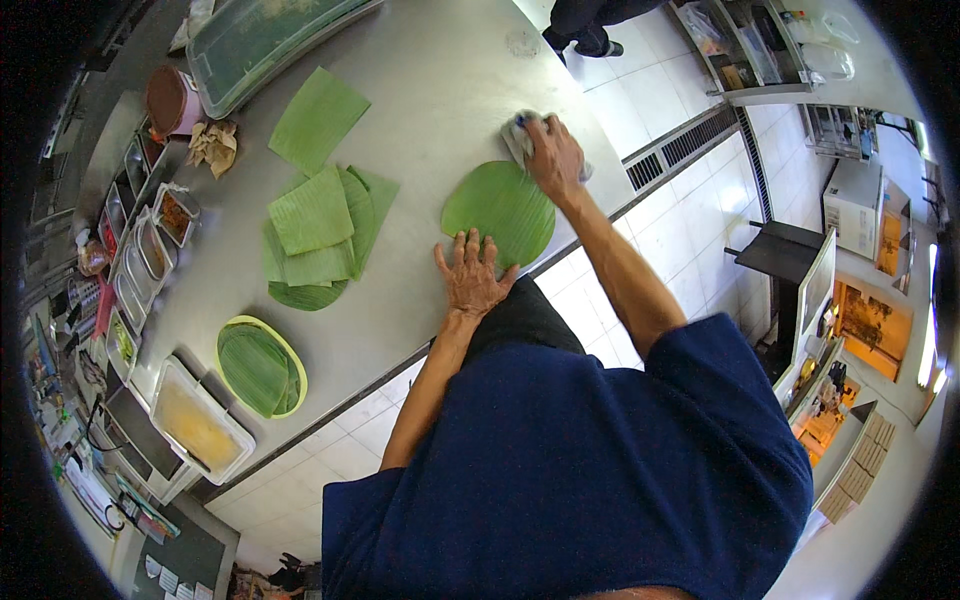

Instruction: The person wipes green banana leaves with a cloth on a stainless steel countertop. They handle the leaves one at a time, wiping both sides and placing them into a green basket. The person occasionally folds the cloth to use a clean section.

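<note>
A rounded piece of banana leaf (497, 212) lies flat on the steel table near its front edge. My left hand (473, 277) rests with fingers spread on the leaf's lower left edge. At the leaf's upper right, my right hand (553, 155) is closed on a crumpled greyish cloth (517, 143), which touches the tabletop. Left of my hands lies a loose pile of cut banana leaf pieces (312, 212), with a squarish leaf piece (318, 120) just beyond it. More leaf pieces (255, 368) sit in a yellow-rimmed oval bowl (303, 385) farther left.
A lidded clear container (250, 50) stands at the far left, beside a reddish-brown tub (172, 100) and crumpled brown paper (213, 148). Metal food trays (148, 250) line the left side, near a white-rimmed tray (235, 455). Another person's legs (590, 25) show beyond the table.
</note>
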`<state>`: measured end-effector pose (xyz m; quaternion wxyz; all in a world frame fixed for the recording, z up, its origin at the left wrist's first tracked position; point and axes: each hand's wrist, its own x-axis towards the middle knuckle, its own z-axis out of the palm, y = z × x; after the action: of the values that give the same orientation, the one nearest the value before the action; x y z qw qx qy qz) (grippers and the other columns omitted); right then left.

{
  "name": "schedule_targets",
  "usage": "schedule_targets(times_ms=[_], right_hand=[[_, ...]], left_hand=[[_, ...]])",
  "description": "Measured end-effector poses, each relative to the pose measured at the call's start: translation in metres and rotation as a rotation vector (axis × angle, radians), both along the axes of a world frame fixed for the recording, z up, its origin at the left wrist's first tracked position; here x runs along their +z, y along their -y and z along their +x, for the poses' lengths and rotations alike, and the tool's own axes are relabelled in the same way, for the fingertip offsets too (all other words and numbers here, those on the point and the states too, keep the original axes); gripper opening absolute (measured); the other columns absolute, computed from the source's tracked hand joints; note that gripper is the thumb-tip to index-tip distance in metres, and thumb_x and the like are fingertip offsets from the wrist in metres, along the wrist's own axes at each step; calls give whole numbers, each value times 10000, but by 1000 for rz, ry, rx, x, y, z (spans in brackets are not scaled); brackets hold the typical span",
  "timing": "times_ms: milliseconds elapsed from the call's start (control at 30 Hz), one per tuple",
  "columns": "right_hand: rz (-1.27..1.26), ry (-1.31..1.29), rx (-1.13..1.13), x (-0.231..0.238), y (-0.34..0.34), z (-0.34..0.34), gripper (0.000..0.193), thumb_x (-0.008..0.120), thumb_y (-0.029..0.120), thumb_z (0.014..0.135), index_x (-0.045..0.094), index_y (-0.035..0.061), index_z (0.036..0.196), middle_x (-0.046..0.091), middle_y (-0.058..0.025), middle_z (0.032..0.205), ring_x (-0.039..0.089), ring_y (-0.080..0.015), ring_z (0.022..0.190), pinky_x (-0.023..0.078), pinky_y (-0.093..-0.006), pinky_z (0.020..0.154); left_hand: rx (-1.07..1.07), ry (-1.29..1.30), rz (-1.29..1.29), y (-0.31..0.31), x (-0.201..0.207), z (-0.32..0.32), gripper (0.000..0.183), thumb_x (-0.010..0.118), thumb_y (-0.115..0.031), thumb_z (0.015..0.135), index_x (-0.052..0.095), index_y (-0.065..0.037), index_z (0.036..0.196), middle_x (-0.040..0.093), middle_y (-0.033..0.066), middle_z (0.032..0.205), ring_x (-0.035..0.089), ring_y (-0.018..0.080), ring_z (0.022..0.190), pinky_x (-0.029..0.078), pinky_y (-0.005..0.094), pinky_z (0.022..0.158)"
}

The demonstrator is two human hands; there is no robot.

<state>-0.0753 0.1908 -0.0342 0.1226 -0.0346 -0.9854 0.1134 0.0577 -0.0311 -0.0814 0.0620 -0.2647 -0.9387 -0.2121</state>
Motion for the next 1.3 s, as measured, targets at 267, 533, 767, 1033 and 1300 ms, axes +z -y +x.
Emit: schedule_targets(times_ms=[267, 533, 767, 1033, 1300], right_hand=[[-58, 39, 48, -17, 0, 91, 269, 715, 187, 808, 647, 124, 1060, 589, -176, 1022, 651, -359, 837, 550, -444, 668], [-28, -79, -178, 6, 0, 88, 356, 750, 134, 778, 649, 103, 1117, 583, -165, 975, 638, -365, 823, 527, -446, 666], [-64, -94, -184, 47, 22, 133, 324, 795, 161, 741, 679, 112, 1039, 613, -134, 938, 643, -306, 755, 529, -411, 593], [-183, 27, -1, 35, 51, 125, 367, 779, 159, 720, 668, 151, 1070, 595, -132, 990, 639, -324, 814, 533, -440, 651], [-15, -30, -198, -17, -56, 24, 417, 689, 98, 779, 610, 145, 1186, 608, -163, 1103, 649, -367, 973, 550, -469, 762]], left_hand=[[18, 7, -14, -8, -2, -7, 765, 640, -657, 822, 516, -68, 1294, 495, 202, 1336, 446, 395, 1272, 256, 729, 1046], [-2, 7, -11, -4, 8, -3, 719, 646, -651, 821, 576, -54, 1215, 494, 191, 1342, 434, 383, 1281, 256, 728, 1053], [16, 33, 8, -3, 4, 1, 677, 638, -628, 830, 579, -68, 1206, 488, 179, 1345, 421, 363, 1298, 258, 725, 1049], [16, 3, 22, -6, 1, 1, 719, 644, -648, 821, 528, -82, 1249, 505, 175, 1294, 437, 374, 1276, 255, 708, 1053], [-3, -7, -24, -5, 12, -2, 708, 686, -635, 797, 578, -72, 1213, 507, 177, 1291, 431, 366, 1277, 273, 704, 1030]])
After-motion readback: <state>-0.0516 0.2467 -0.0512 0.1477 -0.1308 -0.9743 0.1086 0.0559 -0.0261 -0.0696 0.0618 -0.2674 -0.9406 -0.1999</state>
